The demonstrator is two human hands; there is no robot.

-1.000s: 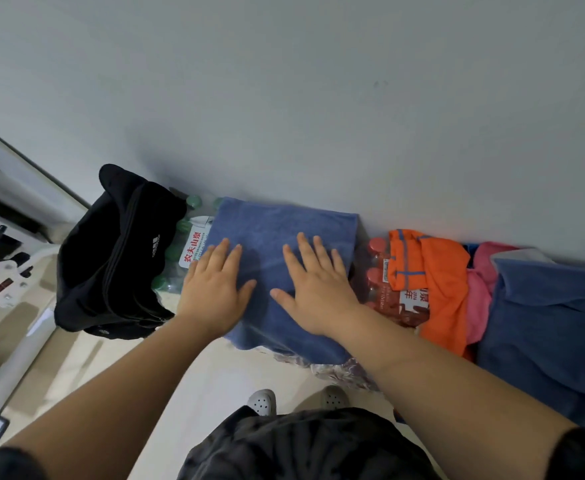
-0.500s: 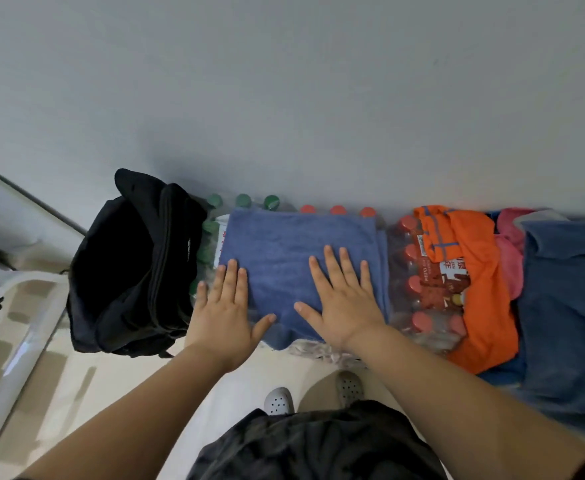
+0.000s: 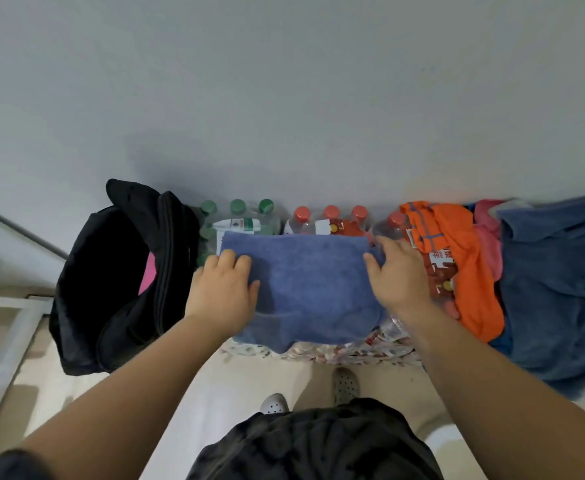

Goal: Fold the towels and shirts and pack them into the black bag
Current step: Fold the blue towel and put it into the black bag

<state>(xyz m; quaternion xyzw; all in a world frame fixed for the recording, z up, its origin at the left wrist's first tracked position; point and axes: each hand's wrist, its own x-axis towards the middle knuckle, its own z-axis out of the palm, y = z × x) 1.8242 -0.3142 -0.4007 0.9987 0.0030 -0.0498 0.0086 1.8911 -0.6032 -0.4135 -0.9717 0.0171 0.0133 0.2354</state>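
Note:
A folded blue towel [image 3: 310, 289] lies on top of shrink-wrapped bottle packs. My left hand [image 3: 223, 289] grips its left edge with curled fingers, and my right hand [image 3: 396, 275] grips its right edge. The black bag [image 3: 111, 282] stands open to the left of the towel, with something pink [image 3: 145, 275] showing inside. To the right lie an orange shirt [image 3: 457, 265], a pink cloth [image 3: 490, 233] and a large blue garment [image 3: 557, 282].
Green-capped bottles [image 3: 237, 216] and red-capped bottles [image 3: 331, 220] stand in packs against the grey wall. A white metal frame [image 3: 4, 344] lies on the floor at the left. My feet in white shoes [image 3: 273, 403] are just below the packs.
Both hands have gone from lying flat on the middle of the towel to gripping its left and right edges. The view has tilted so the open bag's inside shows.

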